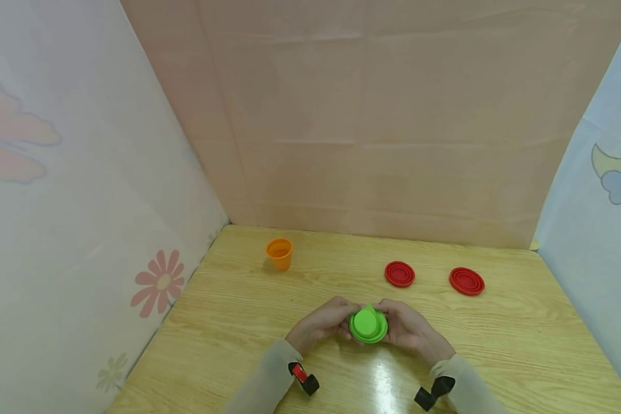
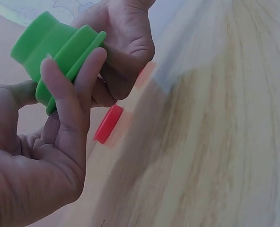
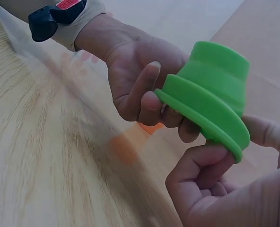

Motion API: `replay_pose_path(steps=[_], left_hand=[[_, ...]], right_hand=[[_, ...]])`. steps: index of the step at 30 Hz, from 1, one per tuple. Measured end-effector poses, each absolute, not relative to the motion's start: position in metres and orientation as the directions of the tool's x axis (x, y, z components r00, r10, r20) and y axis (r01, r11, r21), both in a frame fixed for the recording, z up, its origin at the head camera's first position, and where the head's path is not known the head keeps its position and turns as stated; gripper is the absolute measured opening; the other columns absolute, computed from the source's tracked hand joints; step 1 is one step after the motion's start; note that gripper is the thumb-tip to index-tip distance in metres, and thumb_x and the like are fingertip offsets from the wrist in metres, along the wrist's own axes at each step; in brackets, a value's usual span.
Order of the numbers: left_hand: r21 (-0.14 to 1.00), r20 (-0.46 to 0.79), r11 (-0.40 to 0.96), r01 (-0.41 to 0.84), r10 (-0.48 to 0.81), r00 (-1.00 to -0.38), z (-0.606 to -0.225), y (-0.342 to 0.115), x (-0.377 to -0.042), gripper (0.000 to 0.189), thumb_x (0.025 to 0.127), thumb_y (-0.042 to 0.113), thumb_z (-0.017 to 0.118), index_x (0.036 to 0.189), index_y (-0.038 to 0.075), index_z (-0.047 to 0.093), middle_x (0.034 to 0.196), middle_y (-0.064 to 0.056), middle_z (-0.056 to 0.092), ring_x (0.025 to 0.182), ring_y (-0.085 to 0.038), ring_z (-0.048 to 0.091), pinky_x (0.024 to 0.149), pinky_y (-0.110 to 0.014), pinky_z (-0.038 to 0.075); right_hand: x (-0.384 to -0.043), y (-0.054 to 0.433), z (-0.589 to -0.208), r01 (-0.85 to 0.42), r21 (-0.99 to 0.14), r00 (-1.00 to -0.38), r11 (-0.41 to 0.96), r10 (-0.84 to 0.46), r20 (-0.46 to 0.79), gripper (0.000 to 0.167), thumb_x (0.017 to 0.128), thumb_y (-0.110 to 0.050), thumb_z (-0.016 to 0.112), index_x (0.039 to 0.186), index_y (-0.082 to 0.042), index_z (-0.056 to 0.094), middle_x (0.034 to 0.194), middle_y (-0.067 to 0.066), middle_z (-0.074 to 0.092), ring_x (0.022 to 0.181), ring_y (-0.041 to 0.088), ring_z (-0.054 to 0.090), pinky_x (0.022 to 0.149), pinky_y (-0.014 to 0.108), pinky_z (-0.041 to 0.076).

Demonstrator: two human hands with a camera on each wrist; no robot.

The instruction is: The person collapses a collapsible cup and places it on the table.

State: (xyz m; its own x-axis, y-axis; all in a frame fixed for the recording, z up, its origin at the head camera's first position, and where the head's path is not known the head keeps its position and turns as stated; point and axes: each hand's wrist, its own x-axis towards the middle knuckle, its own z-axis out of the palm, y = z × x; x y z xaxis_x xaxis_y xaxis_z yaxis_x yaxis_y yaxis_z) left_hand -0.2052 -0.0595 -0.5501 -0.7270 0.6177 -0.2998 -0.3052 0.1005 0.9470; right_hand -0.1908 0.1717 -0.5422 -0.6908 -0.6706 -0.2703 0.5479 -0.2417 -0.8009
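Between both hands is a green collapsible cup (image 1: pixel 367 324), its narrow base turned up toward the head camera. Its wide rim is on the lower side, and the folded rings near the rim show in the left wrist view, so the green cup (image 2: pixel 55 47) looks partly collapsed. My left hand (image 1: pixel 327 323) pinches the rim from the left, fingers along the outer wall. From the right, my right hand (image 1: pixel 407 328) pinches the opposite rim. In the right wrist view the cup (image 3: pixel 211 85) is tilted, held above the table. Its inside is hidden.
An orange cup (image 1: pixel 280 254) stands expanded at the table's back left. Two flat red collapsed cups, a left one (image 1: pixel 399 274) and a right one (image 1: pixel 467 281), lie beyond my right hand. Fabric walls border the wooden table (image 1: pixel 212 345) at the back and sides.
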Motion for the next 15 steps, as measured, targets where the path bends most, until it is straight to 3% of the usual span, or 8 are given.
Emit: replay_pose_path(steps=[7, 13, 15], left_hand=[[0.959, -0.276, 0.114, -0.258, 0.571, -0.773, -0.5508, -0.0583, -0.2046, 0.033, 0.104, 0.026, 0.060, 0.085, 0.005, 0.076, 0.069, 0.002, 0.073, 0.056, -0.004, 0.063, 0.047, -0.014, 0.048], [0.957, -0.277, 0.094, -0.273, 0.570, -0.774, -0.5524, -0.0588, -0.2055, 0.041, 0.108, 0.031, 0.057, 0.102, -0.004, 0.079, 0.075, -0.004, 0.079, 0.058, -0.008, 0.072, 0.044, -0.014, 0.044], [0.954, -0.285, 0.089, -0.287, 0.577, -0.766, -0.5525, -0.0599, -0.2057, 0.042, 0.108, 0.034, 0.057, 0.108, -0.002, 0.079, 0.078, -0.008, 0.081, 0.062, -0.011, 0.075, 0.045, -0.013, 0.046]], right_hand=[[-0.1913, 0.1698, -0.5426, 0.541, -0.812, -0.709, -0.220, -0.639, -0.300, 0.028, 0.105, -0.014, 0.042, 0.096, -0.016, 0.069, 0.115, 0.000, 0.070, 0.102, 0.012, 0.071, 0.092, 0.035, 0.064], [-0.1895, 0.1676, -0.5461, 0.516, -0.839, -0.741, -0.172, -0.581, -0.337, 0.031, 0.102, -0.011, 0.045, 0.089, -0.019, 0.073, 0.106, -0.004, 0.071, 0.098, 0.008, 0.068, 0.091, 0.030, 0.060], [-0.1904, 0.1695, -0.5479, 0.496, -0.854, -0.737, -0.155, -0.595, -0.320, 0.031, 0.102, -0.012, 0.045, 0.091, -0.020, 0.073, 0.104, -0.005, 0.071, 0.099, 0.009, 0.068, 0.092, 0.031, 0.060]])
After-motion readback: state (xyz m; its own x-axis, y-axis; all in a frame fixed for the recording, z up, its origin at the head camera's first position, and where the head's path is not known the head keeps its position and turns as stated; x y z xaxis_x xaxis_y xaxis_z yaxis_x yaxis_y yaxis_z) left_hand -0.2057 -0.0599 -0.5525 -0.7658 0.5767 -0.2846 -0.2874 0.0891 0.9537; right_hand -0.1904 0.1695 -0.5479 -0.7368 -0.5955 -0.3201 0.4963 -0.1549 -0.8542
